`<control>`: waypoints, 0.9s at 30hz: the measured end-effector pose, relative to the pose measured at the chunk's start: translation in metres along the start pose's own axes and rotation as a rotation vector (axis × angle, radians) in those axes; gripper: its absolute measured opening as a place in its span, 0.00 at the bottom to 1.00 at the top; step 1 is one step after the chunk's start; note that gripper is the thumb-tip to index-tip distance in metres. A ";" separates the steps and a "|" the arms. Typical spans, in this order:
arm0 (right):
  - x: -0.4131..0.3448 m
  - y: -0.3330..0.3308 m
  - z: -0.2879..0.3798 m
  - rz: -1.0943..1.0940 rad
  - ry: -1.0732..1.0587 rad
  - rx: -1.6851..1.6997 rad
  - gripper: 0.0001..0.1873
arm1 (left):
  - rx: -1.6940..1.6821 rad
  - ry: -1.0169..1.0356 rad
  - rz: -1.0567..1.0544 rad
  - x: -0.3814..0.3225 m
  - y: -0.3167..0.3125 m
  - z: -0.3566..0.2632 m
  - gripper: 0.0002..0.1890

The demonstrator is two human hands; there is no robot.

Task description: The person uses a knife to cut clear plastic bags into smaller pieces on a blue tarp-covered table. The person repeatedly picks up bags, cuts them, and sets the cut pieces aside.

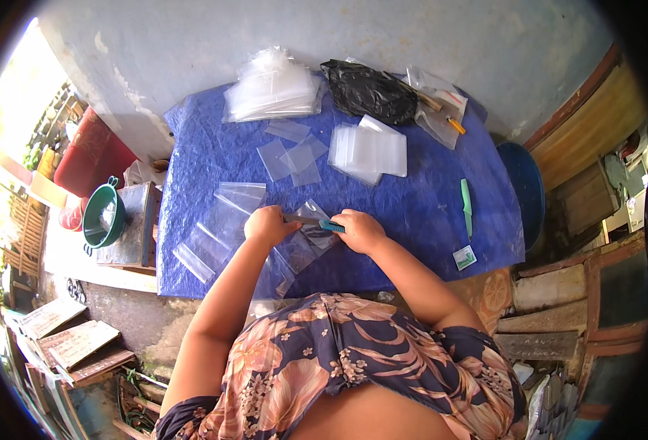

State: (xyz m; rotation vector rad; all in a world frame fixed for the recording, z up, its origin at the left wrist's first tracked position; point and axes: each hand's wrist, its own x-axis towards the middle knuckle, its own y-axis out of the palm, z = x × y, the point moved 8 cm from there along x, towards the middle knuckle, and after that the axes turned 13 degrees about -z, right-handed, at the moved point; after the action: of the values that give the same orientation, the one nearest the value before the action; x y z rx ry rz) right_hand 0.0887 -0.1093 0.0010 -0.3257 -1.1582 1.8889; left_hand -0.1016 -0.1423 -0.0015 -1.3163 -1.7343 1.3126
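My right hand point(361, 231) grips the teal handle of a snap-off utility knife point(332, 226), held level above the blue tarpaulin on the table. From the handle a thin dark strip point(302, 220) runs left to my left hand point(269, 225), whose fingers and thumb close around its far end. Whether this strip is the knife's blade cannot be made out. Below and between both hands lies a crumpled clear plastic bag point(312, 242). More flat clear plastic bags point(216, 225) spread beside and under my left forearm, some overlapping.
Behind stand a tall stack of clear bags point(274, 93), a smaller stack point(368, 151) and a black plastic bag point(371, 91). A green-handled knife point(467, 203) and a small printed square point(464, 257) lie at right. A green colander point(104, 214) rests beyond the left edge.
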 end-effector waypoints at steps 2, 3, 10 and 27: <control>0.001 0.001 -0.004 0.065 -0.033 0.013 0.15 | 0.025 -0.030 -0.008 -0.003 -0.004 0.002 0.27; 0.002 0.000 -0.005 0.092 -0.054 0.005 0.17 | 0.014 -0.030 -0.032 -0.005 -0.006 0.001 0.27; 0.031 0.015 -0.005 0.373 -0.070 -0.139 0.37 | 0.058 0.059 -0.379 -0.020 -0.026 -0.009 0.24; -0.005 -0.016 -0.020 0.269 0.133 -0.105 0.47 | 0.026 0.705 -0.151 -0.062 0.025 -0.073 0.24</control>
State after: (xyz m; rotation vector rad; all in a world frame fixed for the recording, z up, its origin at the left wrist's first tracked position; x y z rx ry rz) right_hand 0.1125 -0.0983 0.0028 -0.6852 -1.1715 2.0043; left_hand -0.0081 -0.1740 0.0061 -1.3788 -1.2777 0.6584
